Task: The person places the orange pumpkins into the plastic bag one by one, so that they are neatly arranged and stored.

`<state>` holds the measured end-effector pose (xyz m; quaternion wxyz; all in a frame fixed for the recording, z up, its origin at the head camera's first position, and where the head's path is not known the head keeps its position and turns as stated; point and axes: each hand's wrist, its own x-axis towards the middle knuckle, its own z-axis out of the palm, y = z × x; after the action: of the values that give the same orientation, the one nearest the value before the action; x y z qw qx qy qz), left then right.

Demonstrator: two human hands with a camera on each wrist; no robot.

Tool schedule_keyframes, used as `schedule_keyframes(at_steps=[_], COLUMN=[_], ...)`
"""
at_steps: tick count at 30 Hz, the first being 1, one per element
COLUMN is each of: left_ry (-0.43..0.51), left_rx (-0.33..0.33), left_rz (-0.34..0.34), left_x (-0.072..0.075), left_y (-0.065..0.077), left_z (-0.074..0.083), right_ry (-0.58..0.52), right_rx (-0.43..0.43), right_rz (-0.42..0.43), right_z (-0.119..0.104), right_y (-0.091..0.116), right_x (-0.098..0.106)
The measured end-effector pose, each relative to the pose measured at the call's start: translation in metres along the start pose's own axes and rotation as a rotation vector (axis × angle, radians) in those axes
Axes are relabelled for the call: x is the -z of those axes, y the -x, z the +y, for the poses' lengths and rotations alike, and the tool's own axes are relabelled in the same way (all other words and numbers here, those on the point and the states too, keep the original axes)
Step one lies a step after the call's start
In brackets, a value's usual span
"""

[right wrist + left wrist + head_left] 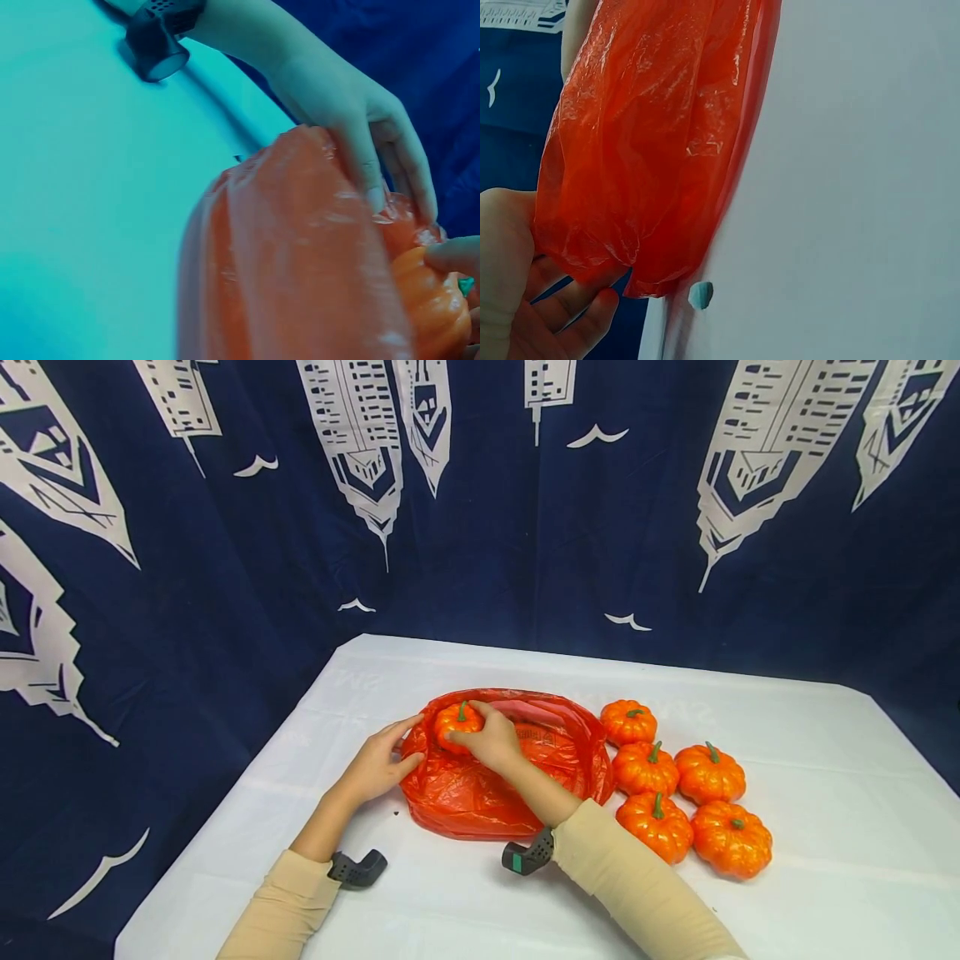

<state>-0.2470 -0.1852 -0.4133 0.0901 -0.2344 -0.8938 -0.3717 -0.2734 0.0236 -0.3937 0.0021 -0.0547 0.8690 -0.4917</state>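
A red plastic bag (pixel 480 806) lies on the table with its mouth spread wide. My right hand (pixel 497 745) grips a small orange pumpkin (pixel 452 722) with a green stem, inside the left part of the bag's mouth. At the bag's left end, my left hand (pixel 377 768) holds the rim, thumb on the near side and fingers on the far side. In the left wrist view the bag (pixel 645 135) partly covers the fingers of that hand. The right wrist view shows the held pumpkin (pixel 424 296) beside the bag's edge.
Several more orange pumpkins (pixel 711 774) sit in a cluster on the white table (pixel 442 902), close to the bag's right side. Behind the table hangs a dark blue curtain (pixel 480 568) with white building prints. A black device (pixel 358 869) is worn on each wrist.
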Motion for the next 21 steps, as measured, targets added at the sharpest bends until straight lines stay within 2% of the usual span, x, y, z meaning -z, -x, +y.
schedule_keyframes(at_steps=[13, 21], left_ry=[0.013, 0.022], left_rx=[-0.001, 0.01], left_rz=[-0.004, -0.008], left_x=[0.0, 0.001], left_y=[0.0, 0.0], left_z=[0.001, 0.001], right_ry=[0.047, 0.044], right_rx=[0.046, 0.045], right_rz=[0.137, 0.162], right_z=[0.008, 0.013], right_y=[0.0, 0.001], right_x=[-0.022, -0.028])
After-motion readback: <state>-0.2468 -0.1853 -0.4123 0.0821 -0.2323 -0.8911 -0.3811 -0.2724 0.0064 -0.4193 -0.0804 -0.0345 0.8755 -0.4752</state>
